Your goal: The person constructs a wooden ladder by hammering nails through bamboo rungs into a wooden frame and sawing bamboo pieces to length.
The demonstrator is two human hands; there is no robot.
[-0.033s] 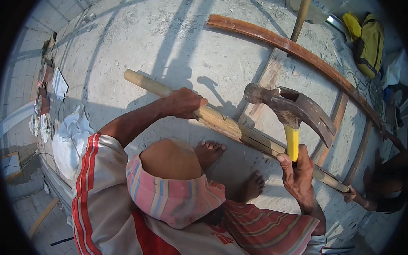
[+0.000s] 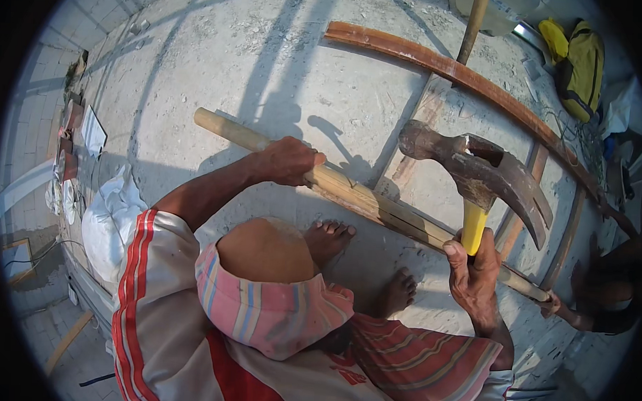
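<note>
My left hand (image 2: 292,161) is closed round a long, peeled wooden pole (image 2: 353,195), which slants from upper left down to the right in front of my knees. In my right hand (image 2: 474,276) is a claw hammer (image 2: 488,167) with a rusty head and a yellow handle. The hammer is held upright, its head above the pole and its claw pointing right. My right thumb lies along the handle; the grip below is hidden by my fingers. Another person's hand (image 2: 552,305) is at the pole's right end.
A long brown timber (image 2: 425,56) crosses a wooden frame with several crosspieces (image 2: 428,109) on the dusty floor. A round stick (image 2: 473,29) stands behind it. Yellow-green bag (image 2: 581,72) lies at the far right, a white sack (image 2: 115,225) at left. My bare feet (image 2: 329,243) are below the pole.
The hammer and my right hand have shifted slightly to the right. My left hand and the pole have barely moved.
</note>
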